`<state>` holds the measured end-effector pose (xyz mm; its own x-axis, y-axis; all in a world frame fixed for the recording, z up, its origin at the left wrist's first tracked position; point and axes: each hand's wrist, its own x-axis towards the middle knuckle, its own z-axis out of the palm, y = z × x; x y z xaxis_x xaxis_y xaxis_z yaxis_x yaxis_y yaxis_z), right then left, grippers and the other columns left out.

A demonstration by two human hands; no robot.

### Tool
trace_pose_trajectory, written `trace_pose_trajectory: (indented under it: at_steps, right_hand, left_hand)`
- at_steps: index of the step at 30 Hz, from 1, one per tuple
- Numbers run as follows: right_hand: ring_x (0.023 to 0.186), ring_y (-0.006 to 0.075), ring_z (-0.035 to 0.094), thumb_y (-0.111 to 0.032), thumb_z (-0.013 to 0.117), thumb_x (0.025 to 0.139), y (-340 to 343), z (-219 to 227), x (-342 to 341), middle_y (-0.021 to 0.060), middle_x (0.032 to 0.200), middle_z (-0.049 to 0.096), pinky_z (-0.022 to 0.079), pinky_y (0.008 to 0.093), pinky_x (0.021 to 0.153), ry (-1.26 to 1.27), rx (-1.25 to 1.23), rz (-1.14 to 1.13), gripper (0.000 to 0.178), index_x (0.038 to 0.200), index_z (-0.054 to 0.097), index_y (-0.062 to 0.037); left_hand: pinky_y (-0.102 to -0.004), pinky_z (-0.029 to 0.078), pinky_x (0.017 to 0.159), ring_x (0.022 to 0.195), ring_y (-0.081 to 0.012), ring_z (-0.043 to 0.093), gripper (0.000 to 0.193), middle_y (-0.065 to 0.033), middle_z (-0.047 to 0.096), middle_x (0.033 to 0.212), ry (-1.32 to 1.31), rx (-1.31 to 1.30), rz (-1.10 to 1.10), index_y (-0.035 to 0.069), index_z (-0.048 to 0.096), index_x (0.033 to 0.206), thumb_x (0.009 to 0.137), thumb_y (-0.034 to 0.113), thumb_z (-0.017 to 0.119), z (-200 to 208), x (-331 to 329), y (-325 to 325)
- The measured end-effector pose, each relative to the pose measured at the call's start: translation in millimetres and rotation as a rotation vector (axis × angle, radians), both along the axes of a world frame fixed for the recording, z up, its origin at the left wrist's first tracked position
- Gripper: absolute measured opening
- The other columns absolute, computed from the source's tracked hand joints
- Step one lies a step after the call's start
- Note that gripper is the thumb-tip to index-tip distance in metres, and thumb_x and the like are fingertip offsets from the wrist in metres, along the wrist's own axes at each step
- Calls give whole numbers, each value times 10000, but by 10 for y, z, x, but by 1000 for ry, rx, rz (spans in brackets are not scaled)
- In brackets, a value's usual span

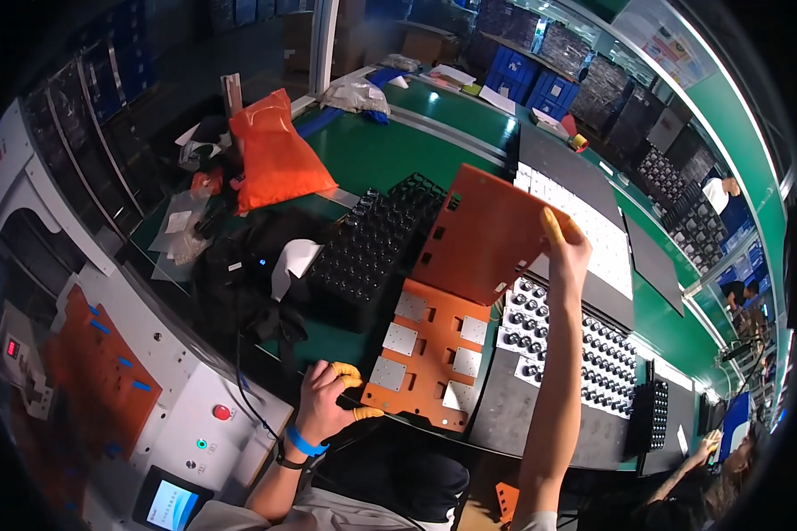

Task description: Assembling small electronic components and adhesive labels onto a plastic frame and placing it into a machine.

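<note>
My right hand [568,246], with yellow finger covers, grips the upper right corner of a flat reddish-brown plate [487,234] with small cut-outs, which is tilted up. Under its lower edge lies an orange fixture board [425,361] bearing several square silver metal plates [399,338] in two columns. My left hand [326,403] also wears yellow finger covers, with a blue band at the wrist. Its thumb and forefinger are apart at the board's near left corner, with nothing seen between them. Whether they touch the board I cannot tell.
A black tray of round cups [376,239] lies behind the board, beside a black bag [239,274] and an orange bag [279,155]. White sheets with black round parts [607,363] are on the right. A machine with a red button [223,412] stands left; a co-worker's hand [707,447] shows far right.
</note>
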<state>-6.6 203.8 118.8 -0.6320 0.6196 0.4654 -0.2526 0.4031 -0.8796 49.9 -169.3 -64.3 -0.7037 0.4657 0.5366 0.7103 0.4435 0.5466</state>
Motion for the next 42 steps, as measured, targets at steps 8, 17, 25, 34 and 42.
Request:
trace_pose_trajectory:
  at_steps: [8,17,25,34,42]
  right_hand:
    - [629,95,579,-234,760,951,255,-340,-659,46,736,664,442,284,563,-34,-38,-73,276,995,722,35]
    - [626,181,618,-198,718,960,424,-435,-586,85,732,676,486,343,607,-123,107,-140,274,1105,685,32]
    - [704,375,714,-304,682,967,-256,-878,542,219,735,700,538,457,653,-496,385,-255,322,904,695,11]
    - [801,494,684,-373,634,1008,-934,-1523,1100,273,799,704,534,574,699,-830,467,-275,362,985,647,-12]
    - [699,496,655,-248,599,1040,-992,-1490,1112,252,708,666,500,563,592,-689,498,-275,284,916,563,4]
  left_hand:
    - [-397,462,860,943,-257,584,560,-40,669,1022,-11,32,-57,69,712,888,635,515,939,-156,13,-189]
    - [-405,469,875,967,-264,583,584,-61,666,1043,-27,52,-79,50,708,908,671,542,914,-171,28,-177]
    - [-404,465,866,955,-266,572,590,-58,658,1035,-12,40,-50,36,707,906,683,545,907,-141,29,-214]
    - [-407,435,834,947,-261,563,579,-49,664,1025,-16,49,-61,53,706,884,670,551,910,-184,20,-179]
    - [-418,468,854,962,-275,566,573,-57,661,1031,1,52,-34,50,685,858,648,523,931,-176,42,-146]
